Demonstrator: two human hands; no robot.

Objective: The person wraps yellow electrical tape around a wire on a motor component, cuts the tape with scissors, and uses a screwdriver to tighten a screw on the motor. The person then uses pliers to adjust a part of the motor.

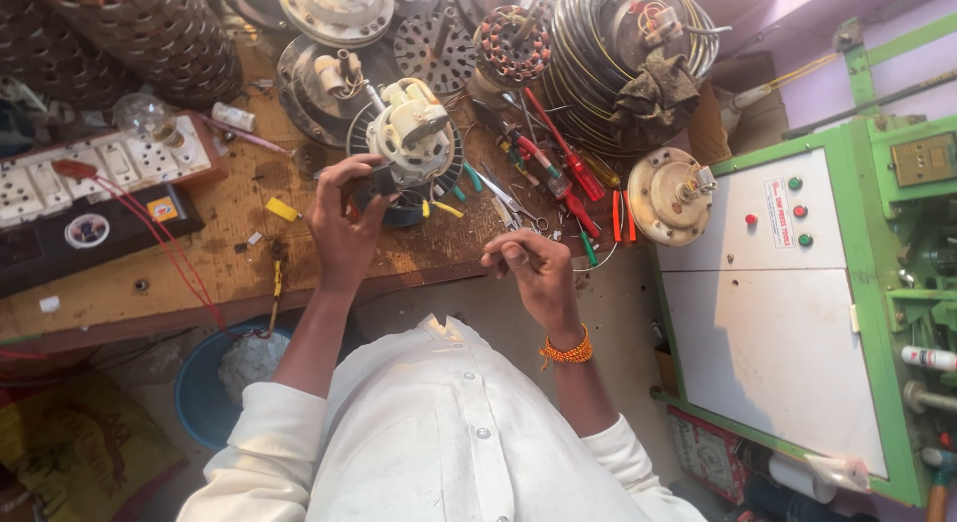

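Two bare hands work over a worn wooden bench (199, 283). The right hand (533, 268) is curled narrow, fingertips pinched; whether it holds anything cannot be told. The left hand (344, 218) grips a cream plastic fan motor (411, 133) just beyond its fingers. Farther right lie several red-handled screwdrivers (568, 168) and one round metal motor cover (670, 195).

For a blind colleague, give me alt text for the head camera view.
Seen from above, a person's left hand grips a cream fan motor on a wooden bench, while the right hand hovers closed just off its edge. Screwdrivers lie nearby.
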